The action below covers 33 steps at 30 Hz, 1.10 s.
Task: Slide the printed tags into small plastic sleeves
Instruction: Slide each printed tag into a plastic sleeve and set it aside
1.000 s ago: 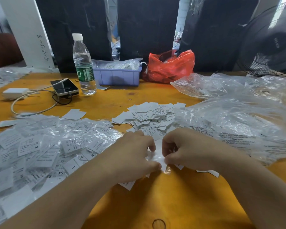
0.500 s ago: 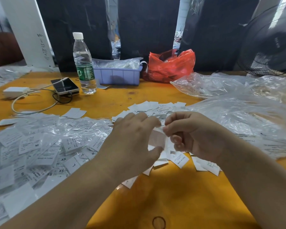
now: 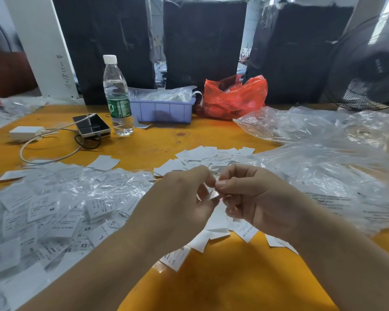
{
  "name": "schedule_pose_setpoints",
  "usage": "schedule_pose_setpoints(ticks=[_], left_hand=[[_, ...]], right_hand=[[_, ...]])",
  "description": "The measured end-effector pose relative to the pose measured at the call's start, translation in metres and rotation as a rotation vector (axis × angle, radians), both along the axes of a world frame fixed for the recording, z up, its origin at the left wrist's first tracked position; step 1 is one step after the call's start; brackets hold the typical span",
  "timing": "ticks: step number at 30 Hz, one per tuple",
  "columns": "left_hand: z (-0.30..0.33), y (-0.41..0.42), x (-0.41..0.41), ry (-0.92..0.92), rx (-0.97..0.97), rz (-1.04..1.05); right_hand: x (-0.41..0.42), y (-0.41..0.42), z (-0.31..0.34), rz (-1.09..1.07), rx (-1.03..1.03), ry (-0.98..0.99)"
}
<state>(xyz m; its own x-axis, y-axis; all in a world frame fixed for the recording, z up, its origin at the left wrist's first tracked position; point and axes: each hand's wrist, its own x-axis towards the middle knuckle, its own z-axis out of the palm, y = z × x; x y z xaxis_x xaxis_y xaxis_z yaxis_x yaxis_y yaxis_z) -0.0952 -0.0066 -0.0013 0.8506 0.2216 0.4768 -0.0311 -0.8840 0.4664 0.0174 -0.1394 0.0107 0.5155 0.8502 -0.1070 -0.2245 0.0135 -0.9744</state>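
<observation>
My left hand (image 3: pixel 180 198) and my right hand (image 3: pixel 254 198) meet above the orange table (image 3: pixel 222 277), both pinching one small clear plastic sleeve (image 3: pixel 213 194) between their fingertips. Whether a tag is inside it I cannot tell. Loose white printed tags (image 3: pixel 211 158) lie in a heap just behind and under the hands. A wide pile of sleeved tags (image 3: pixel 54 209) with size letters covers the table's left side.
Large crumpled clear plastic bags (image 3: pixel 323 164) fill the right side. At the back stand a water bottle (image 3: pixel 117 97), a phone (image 3: pixel 91 127) with a white charger and cable, a purple tray (image 3: pixel 164 111), a red bag (image 3: pixel 234 97) and a fan (image 3: pixel 368 70).
Both hands have lifted from the table with the sleeve and brought their fingertips together at its top edge.
</observation>
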Motion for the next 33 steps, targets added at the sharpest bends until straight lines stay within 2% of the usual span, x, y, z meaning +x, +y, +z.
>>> schedule_pose_setpoints(ticks=[3, 5, 8, 11, 14, 16, 18, 20, 22, 24, 26, 29, 33], left_hand=[[0.003, 0.008, 0.001, 0.011, -0.051, 0.009], [0.009, 0.017, 0.000, 0.077, -0.079, 0.040], [0.020, 0.045, -0.006, 0.323, -0.116, 0.158], [0.031, 0.074, -0.013, 0.553, -0.091, 0.293], [0.034, 0.093, -0.019, 0.640, -0.058, 0.424], [0.029, 0.099, -0.019, 0.671, 0.057, 0.544], [0.019, 0.097, -0.017, 0.540, 0.319, 0.665], [0.011, 0.076, -0.009, 0.294, 0.426, 0.586], [0.004, 0.045, -0.001, 0.148, 0.322, 0.332], [-0.008, 0.015, 0.006, 0.190, 0.232, 0.095], [-0.019, -0.004, 0.013, 0.273, 0.228, -0.033], [-0.028, -0.010, 0.019, 0.337, 0.265, -0.089], [-0.032, -0.007, 0.021, 0.291, 0.214, -0.115]], right_hand=[[0.001, -0.001, 0.001, -0.023, -0.013, -0.043], [0.002, -0.002, 0.001, -0.049, -0.057, -0.176], [0.003, -0.004, 0.001, -0.062, -0.118, -0.415], [0.001, -0.003, 0.000, -0.030, -0.131, -0.508], [0.002, -0.003, -0.001, -0.030, -0.154, -0.562], [0.003, -0.004, -0.002, -0.058, -0.162, -0.588], [0.006, -0.007, 0.000, -0.129, -0.182, -0.684], [0.010, -0.011, 0.004, -0.246, -0.208, -0.864], [0.015, -0.017, 0.009, -0.390, -0.202, -1.054], [0.019, -0.023, 0.015, -0.551, -0.177, -1.214], [0.022, -0.029, 0.020, -0.704, -0.168, -1.341], [0.023, -0.034, 0.025, -0.842, -0.211, -1.498], [0.027, -0.039, 0.032, -0.996, -0.254, -1.594]])
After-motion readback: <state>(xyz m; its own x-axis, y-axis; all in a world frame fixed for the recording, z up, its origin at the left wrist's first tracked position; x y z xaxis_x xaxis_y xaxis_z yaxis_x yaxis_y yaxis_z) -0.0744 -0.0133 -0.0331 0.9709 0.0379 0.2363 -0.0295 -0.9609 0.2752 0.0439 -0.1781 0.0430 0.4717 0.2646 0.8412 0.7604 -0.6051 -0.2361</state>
